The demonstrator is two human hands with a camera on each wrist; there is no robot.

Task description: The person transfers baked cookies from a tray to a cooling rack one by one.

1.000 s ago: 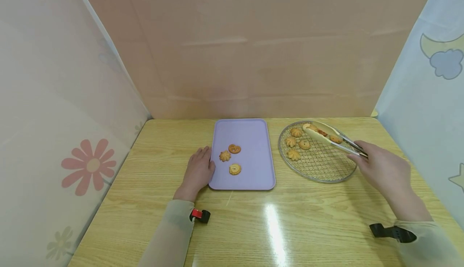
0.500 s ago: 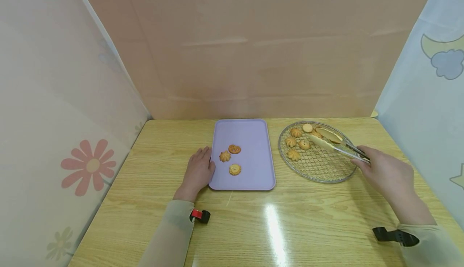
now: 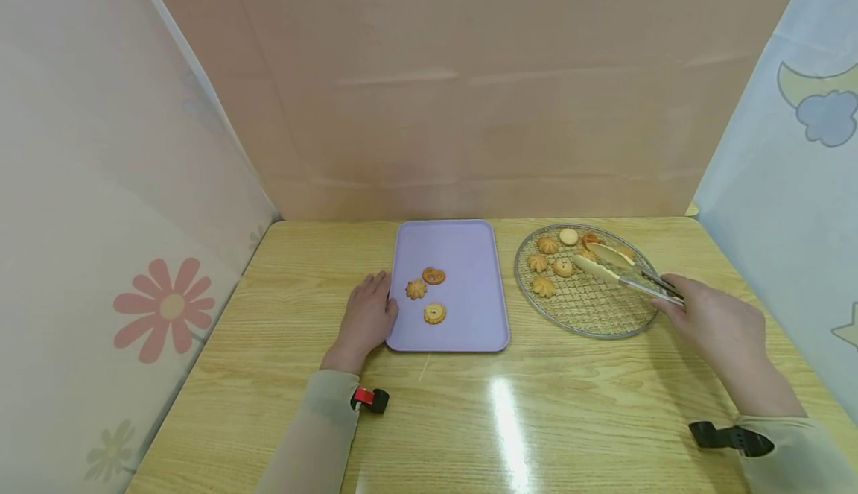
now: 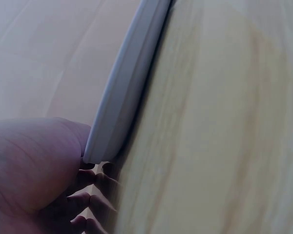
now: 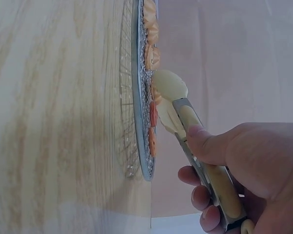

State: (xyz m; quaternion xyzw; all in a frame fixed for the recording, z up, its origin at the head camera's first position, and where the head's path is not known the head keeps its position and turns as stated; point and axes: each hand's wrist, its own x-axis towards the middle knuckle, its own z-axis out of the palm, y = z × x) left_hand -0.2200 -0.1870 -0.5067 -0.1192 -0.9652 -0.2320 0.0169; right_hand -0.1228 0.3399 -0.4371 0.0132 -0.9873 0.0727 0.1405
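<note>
My right hand (image 3: pixel 717 323) grips a pair of metal tongs (image 5: pixel 188 117) with cream tips, thumb on one arm and fingers curled round the other. In the head view the tongs' parted tips overlap a cookie (image 3: pixel 588 254) on the round wire rack (image 3: pixel 603 323). Just beyond the tips lie a reddish-brown pretzel cookie (image 3: pixel 590 239) and a pale round cookie (image 3: pixel 568 237). My left hand (image 3: pixel 365 315) holds the left edge of a lilac tray (image 3: pixel 456 244), thumb at the rim. On the tray are a pretzel cookie (image 3: pixel 433 276), a flower-shaped cookie (image 3: pixel 416 289) and a ruffled round cookie (image 3: pixel 434 314).
Several more cookies, among them a swirled one (image 3: pixel 544 287), sit on the rack's left side. Rack and tray stand side by side on a wooden table (image 3: pixel 436 419). A tan backdrop (image 3: pixel 429 106) rises behind, with printed side walls left and right.
The tongs have drawn back slightly toward me and right, uncovering the pale round cookie and the reddish pretzel cookie on the rack. My left hand and the tray have stayed still.
</note>
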